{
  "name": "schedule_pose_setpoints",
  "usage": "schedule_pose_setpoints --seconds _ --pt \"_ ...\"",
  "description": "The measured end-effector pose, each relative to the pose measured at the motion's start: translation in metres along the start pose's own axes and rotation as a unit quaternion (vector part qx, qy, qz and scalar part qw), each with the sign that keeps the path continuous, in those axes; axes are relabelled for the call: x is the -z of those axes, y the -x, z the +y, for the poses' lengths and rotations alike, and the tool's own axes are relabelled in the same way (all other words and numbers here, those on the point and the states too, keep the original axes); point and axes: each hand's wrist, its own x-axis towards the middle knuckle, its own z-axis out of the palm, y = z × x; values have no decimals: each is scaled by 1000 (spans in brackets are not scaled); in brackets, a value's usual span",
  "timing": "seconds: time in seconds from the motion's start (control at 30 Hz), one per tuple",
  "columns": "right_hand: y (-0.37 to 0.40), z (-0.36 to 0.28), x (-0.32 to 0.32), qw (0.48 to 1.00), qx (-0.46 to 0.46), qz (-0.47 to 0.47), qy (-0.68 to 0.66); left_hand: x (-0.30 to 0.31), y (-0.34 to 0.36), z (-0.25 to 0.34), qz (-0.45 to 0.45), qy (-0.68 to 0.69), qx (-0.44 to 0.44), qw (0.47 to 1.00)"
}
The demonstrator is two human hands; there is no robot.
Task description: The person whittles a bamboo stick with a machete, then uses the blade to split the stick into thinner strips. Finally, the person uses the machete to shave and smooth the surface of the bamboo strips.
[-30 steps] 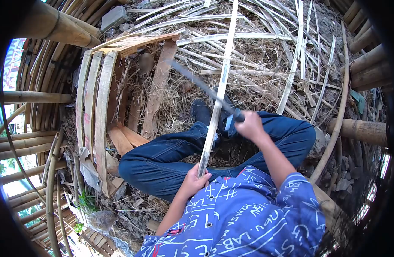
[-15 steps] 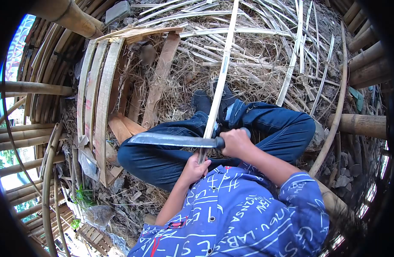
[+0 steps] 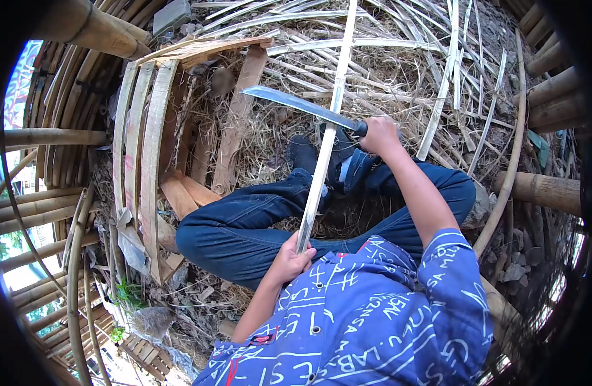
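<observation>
A long pale bamboo strip (image 3: 323, 161) runs from my lap up past my feet. Near its lower end, by my shirt, my left hand (image 3: 291, 260) is closed around it. The dark handle of a long machete (image 3: 296, 101) is in my right hand (image 3: 380, 136), with the fingers wrapped round it. Its blade points left and lies across the strip, above my crossed legs. Whether the edge bites into the strip cannot be made out.
A wooden slatted crate (image 3: 156, 128) stands at the left. Split bamboo strips (image 3: 441, 96) and shavings lie beyond my feet. Bamboo poles (image 3: 544, 191) border the right, and more poles (image 3: 48, 137) the left. A grey block (image 3: 172, 17) lies at the upper left.
My right hand has moved the machete away from my body along the strip, from near my left hand to beyond my feet. My left hand has stayed in place.
</observation>
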Motion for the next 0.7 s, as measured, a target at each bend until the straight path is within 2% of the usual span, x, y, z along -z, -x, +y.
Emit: schedule_pose_setpoints --seconds 0.27,0.6,0.63,0.67,0.7 --pt "-36 3 5 999 15 37 -12 4 0 1 -6 21 7 1000" --pt "-65 0 24 999 -4 -15 39 9 -2 -6 -10 -18 -38 999" --pt "-70 1 25 999 -4 -7 38 9 0 -3 -6 -22 -16 1000" --pt "-73 2 23 999 -37 11 27 9 6 -10 -7 -23 -20 1000" --pt "-78 4 24 997 -70 31 14 10 13 -19 -4 -72 -61 996"
